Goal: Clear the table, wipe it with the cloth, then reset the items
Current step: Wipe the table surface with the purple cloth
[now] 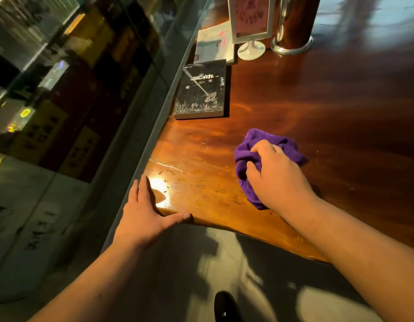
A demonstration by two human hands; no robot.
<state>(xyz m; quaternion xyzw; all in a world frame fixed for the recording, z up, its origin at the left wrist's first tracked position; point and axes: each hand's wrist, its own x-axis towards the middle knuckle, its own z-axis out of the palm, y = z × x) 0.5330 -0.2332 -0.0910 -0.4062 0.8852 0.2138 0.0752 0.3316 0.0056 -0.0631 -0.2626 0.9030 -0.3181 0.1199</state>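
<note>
My right hand point(276, 180) is closed on a crumpled purple cloth point(245, 156) and presses it onto the glossy wooden table point(305, 108) near its front edge. My left hand point(147, 210) lies flat with fingers spread on the table's near left corner, thumb along the front edge, holding nothing. A black book point(202, 89) rests on the table by the left edge. Behind it lies a pale book point(214, 44), and a white-framed sign stand point(251, 24) rises beside that.
A wooden post with a metal base ring point(293, 44) stands at the back of the table. A glass wall point(136, 73) runs along the table's left side. A dark shoe point(225, 307) shows on the grey floor below.
</note>
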